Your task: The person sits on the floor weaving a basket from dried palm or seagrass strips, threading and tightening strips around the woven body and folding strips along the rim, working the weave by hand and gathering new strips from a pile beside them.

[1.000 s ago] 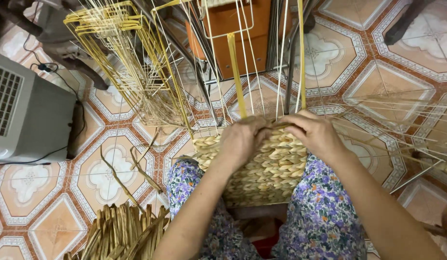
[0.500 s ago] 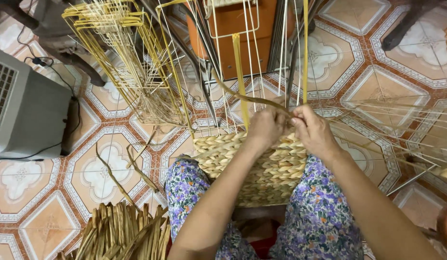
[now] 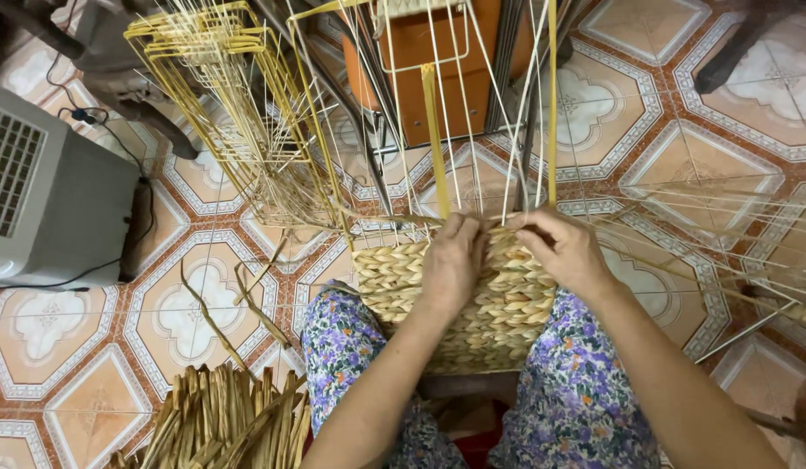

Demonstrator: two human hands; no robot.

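**Hands settle back on the top edge of a half-woven basket**

Compared with half a second ago, both hands sit lower and closer to the weave. Then they were lifted around a flat strand at the upright wires; now the left hand (image 3: 453, 260) lies palm-down on the top rim of the woven basket (image 3: 459, 304), fingers curled over the edge, and the right hand (image 3: 566, 254) rests just beside it with its fingers bent onto the same rim. From this I judge that a strand has been drawn in and is being pressed down into the row. Neither hand is plainly closed around anything; whether a strand is pinched under the fingers I cannot tell.

The basket stands on the person's lap, between knees clothed in purple floral fabric (image 3: 342, 339). Its wall is built of thick, twisted straw-coloured cord laid in plump, rope-like rows, rough and matte. From its top rise thin, pale, stiff wire uprights (image 3: 472, 113), straight and smooth, with a flat yellow strip (image 3: 434, 139) among them.

To the far left leans a stack of yellow wire basket frames (image 3: 238, 104), angular and open. At the near left lies a bundle of dried flat fibre (image 3: 221, 426), tan and ribbed. A grey slatted appliance (image 3: 47, 200) stands at the left edge on the patterned floor tiles (image 3: 203, 304), glossy, in orange and cream.
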